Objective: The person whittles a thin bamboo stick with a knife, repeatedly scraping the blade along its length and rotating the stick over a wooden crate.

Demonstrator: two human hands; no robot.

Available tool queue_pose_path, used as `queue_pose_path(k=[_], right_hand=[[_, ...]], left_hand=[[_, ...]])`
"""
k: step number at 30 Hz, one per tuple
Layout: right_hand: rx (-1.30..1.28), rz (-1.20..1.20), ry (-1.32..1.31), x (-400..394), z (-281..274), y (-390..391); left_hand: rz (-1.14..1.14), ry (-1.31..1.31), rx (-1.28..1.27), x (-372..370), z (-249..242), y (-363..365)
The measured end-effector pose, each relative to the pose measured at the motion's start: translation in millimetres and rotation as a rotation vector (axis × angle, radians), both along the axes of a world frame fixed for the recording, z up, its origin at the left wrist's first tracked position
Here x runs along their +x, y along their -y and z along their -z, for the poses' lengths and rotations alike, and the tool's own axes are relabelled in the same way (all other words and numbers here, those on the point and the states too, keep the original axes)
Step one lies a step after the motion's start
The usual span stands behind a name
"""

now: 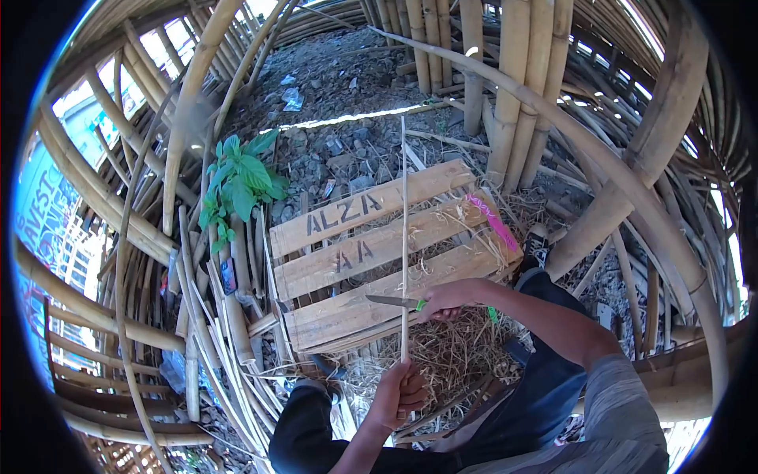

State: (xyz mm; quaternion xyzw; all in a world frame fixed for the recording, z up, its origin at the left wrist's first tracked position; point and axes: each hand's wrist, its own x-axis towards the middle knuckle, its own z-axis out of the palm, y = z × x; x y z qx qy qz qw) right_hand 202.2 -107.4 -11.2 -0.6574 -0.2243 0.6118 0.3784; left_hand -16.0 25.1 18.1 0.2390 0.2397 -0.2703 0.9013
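My left hand (400, 395) is closed round the lower end of a long, thin bamboo strip (405, 213), which points up and away over a wooden crate (339, 272). In my right hand (450, 300) is a knife (391, 300) with a green handle, its blade pointing left across the strip. The blade appears to touch the strip, a short way above my left hand. Painted letters mark the crate's slats, and a pink strip (491, 221) lies at its right end. My right fingers hide part of the knife's handle.
Shavings (466, 355) cover the ground between my legs. Split bamboo strips (217, 363) lie to the left, near a leafy green plant (241, 178). Thick bamboo poles (525, 87) stand at the right, with a curved pole (584, 134) crossing there. Stony ground (332, 71) extends behind the crate.
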Motion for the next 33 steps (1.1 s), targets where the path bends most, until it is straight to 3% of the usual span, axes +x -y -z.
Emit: queue_pose_path(k=[2,3,6,8,9,11,15,17,21,24,27,31,33], right_hand=[[0.005,-0.127,-0.052,-2,13,-2],[0.017,-0.116,-0.050,-3,15,-3],[0.014,-0.076,-0.132,-6,20,-8],[0.074,-0.051,0.206,-7,22,-11],[0.080,-0.047,0.205,-10,24,-11],[0.061,0.046,1.036,-19,23,-12],[0.044,0.065,1.226,-29,8,-13],[0.161,0.105,1.390,-27,2,-14],[0.125,0.109,1.399,-16,1,-16],[-0.022,0.156,1.180,-11,-2,-14],[0.086,-0.129,0.824,-14,-12,-6],[0.217,-0.126,0.741,-23,15,-9],[0.301,-0.010,0.665,-23,17,-11]], left_hand=[[-0.094,-0.020,-0.193,-3,7,4],[-0.147,-0.015,-0.454,-4,10,6],[-0.215,-0.007,-0.633,-3,10,7],[-0.228,0.017,-0.662,-3,12,8],[-0.246,0.006,-0.645,-3,12,8],[-0.273,-0.014,-0.610,-2,11,9],[-0.304,-0.001,-0.639,0,6,10],[-0.298,0.021,-0.593,1,5,10],[-0.284,0.056,-0.497,7,3,7],[-0.285,0.078,-0.484,12,5,1],[-0.274,0.098,-0.484,12,5,2],[-0.248,0.086,-0.375,8,5,9],[-0.224,0.047,-0.335,6,-2,11]])
